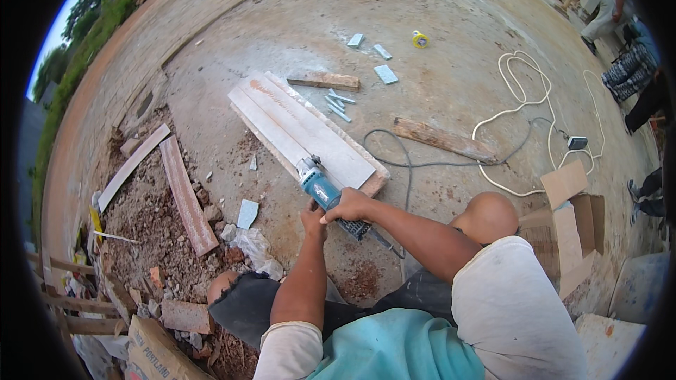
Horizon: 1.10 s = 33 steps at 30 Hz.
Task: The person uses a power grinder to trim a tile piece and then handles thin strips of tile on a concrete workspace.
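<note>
1. I see the person's right hand [351,205] wrapped over a teal, cylindrical power grinder [320,188].
2. The left hand [313,219] is clamped on the grinder's left side.
3. Its silver metal head meets a long, pale, flat slab [332,146].
4. A weathered brown wooden plank [445,141] lies right of it.

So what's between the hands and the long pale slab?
The head view shows a blue grinder there: the left hand and right hand grip it, and its front end is at the slab.
</note>
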Tool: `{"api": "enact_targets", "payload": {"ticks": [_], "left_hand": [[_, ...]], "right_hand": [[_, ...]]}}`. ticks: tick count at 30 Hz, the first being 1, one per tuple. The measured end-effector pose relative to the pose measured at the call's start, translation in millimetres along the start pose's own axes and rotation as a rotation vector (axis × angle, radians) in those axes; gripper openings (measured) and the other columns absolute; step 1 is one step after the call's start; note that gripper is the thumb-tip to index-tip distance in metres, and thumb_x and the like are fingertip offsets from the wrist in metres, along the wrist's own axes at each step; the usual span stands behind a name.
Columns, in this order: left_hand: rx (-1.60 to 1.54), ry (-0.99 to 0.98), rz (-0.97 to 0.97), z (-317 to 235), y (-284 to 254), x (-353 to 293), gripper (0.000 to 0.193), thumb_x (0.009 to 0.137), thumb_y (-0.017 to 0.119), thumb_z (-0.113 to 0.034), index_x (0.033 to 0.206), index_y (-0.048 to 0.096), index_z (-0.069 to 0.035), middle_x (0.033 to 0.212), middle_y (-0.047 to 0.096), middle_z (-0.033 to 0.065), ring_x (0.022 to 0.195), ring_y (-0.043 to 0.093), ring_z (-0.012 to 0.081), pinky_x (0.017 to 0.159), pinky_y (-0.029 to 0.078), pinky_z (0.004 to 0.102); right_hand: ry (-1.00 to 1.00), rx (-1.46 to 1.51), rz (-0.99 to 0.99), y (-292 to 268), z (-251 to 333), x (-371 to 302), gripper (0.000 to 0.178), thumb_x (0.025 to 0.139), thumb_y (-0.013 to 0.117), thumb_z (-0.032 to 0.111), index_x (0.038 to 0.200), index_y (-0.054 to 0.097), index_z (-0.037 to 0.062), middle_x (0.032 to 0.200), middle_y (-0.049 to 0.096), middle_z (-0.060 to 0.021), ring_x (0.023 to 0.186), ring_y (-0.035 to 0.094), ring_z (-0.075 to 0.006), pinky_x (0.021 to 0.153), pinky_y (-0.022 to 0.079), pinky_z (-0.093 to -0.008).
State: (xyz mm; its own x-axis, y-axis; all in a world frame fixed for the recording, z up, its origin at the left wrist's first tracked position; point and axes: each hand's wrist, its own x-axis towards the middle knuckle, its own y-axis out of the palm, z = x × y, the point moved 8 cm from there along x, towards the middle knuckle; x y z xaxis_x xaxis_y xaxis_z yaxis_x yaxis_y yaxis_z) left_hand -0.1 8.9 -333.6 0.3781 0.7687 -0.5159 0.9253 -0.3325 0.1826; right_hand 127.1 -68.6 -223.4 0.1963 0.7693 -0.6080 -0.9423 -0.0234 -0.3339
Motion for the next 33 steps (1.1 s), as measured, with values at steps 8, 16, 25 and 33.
{"api": "enact_targets", "payload": {"ticks": [8,16,25,33], "left_hand": [[-0.063,-0.011,0.045,7,-2,5,0.049,0.086,0.06,0.003,0.132,0.044,0.011,0.114,0.062,0.0149,0.094,0.064,0.0206,0.078,0.053,0.0307],[-0.039,-0.004,0.002,10,-4,7,0.046,0.087,0.06,0.003,0.13,0.045,0.011,0.115,0.062,0.0156,0.094,0.064,0.0217,0.077,0.054,0.0322],[-0.022,-0.014,-0.029,13,-5,11,0.046,0.089,0.061,-0.001,0.13,0.045,0.011,0.117,0.061,0.0161,0.094,0.064,0.0225,0.077,0.054,0.0324],[-0.068,0.026,-0.026,15,-5,14,0.037,0.087,0.06,0.001,0.122,0.05,0.009,0.107,0.064,0.0163,0.087,0.067,0.0228,0.074,0.056,0.0332]], "right_hand": [[-0.003,-0.002,-0.001,1,-2,-3,0.083,0.051,0.084,0.048,0.097,0.061,-0.0177,0.098,0.065,-0.0283,0.088,0.065,-0.0322,0.078,0.05,-0.0348],[-0.01,0.018,-0.004,2,-3,-7,0.08,0.052,0.084,0.047,0.094,0.062,-0.0173,0.096,0.065,-0.0279,0.087,0.065,-0.032,0.078,0.05,-0.0347],[-0.002,0.011,-0.001,4,-10,-7,0.075,0.053,0.084,0.046,0.092,0.063,-0.0149,0.095,0.066,-0.0259,0.087,0.066,-0.0303,0.076,0.05,-0.0333],[-0.004,-0.023,-0.013,4,-12,-10,0.072,0.053,0.083,0.046,0.091,0.065,-0.0128,0.094,0.066,-0.025,0.086,0.066,-0.0299,0.076,0.05,-0.0337]]}}
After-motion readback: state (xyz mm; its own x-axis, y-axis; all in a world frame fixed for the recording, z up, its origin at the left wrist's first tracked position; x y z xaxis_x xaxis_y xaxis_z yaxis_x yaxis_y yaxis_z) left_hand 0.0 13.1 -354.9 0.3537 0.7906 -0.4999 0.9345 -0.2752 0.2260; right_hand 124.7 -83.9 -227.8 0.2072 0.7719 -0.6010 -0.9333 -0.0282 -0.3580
